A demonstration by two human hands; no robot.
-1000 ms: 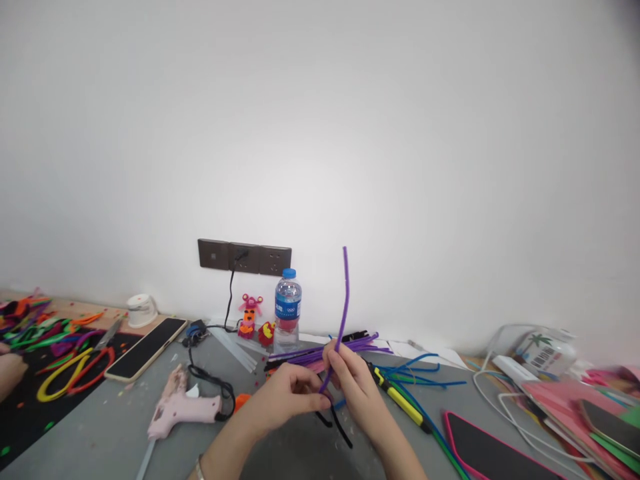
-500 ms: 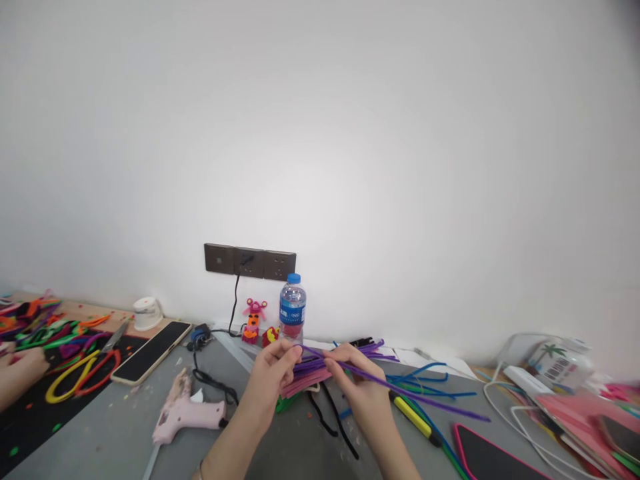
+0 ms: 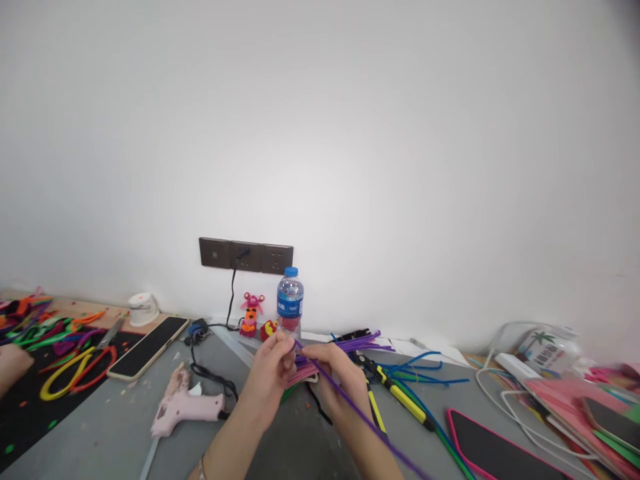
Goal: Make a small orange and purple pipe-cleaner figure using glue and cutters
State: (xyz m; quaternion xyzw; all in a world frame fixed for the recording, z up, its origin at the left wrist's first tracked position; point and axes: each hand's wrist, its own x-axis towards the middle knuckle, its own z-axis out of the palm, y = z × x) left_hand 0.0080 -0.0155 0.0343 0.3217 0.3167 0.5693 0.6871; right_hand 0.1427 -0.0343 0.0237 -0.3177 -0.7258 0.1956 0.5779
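Note:
My left hand (image 3: 270,377) and my right hand (image 3: 337,380) are raised together over the grey table (image 3: 100,433), both pinching one long purple pipe cleaner (image 3: 360,417). My left fingers pinch its upper end near the water bottle (image 3: 289,305). The stem runs down to the right, past my right wrist, toward the lower edge of the view. Behind my hands lies a bundle of purple pipe cleaners (image 3: 357,343) on pink ones.
A pink glue gun (image 3: 183,403) with black cord lies left of my hands. Yellow-handled pliers (image 3: 395,393), blue and green pipe cleaners, a pink-edged phone (image 3: 495,450) and cables lie right. Another phone (image 3: 147,347), coloured loops and a person's hand (image 3: 10,363) are far left.
The purple pipe cleaner stood upright a second ago; it has swung down and now points toward me at the lower right. My left hand has moved up to pinch its top end.

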